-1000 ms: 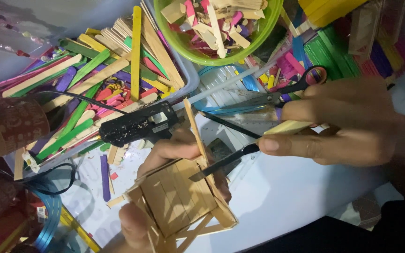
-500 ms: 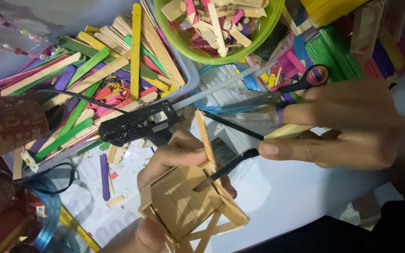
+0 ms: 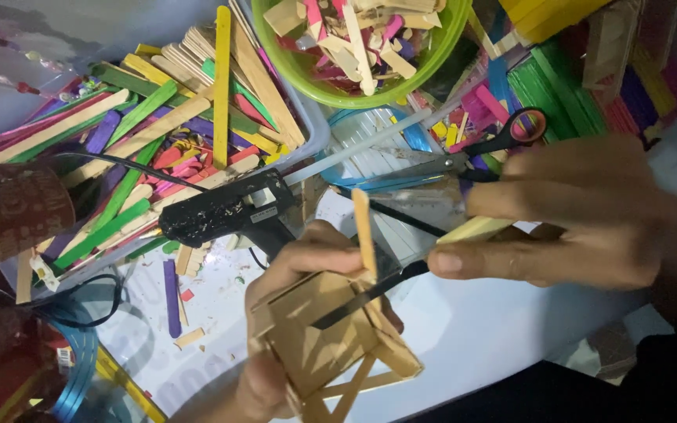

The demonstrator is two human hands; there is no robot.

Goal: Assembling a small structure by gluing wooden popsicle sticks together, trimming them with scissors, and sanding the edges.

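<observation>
both hands are busy: my left hand (image 3: 291,313) grips a small wooden stick box (image 3: 327,337), low centre, one stick (image 3: 364,232) standing upright. my right hand (image 3: 581,211) clasps black scissors (image 3: 370,294), blades pointing left-down across the box.

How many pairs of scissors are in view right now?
2. One black-bladed pair of scissors is in the right hand, cutting at the wooden stick house. One black-handled pair lies by the green bowl. Others may be buried.
</observation>
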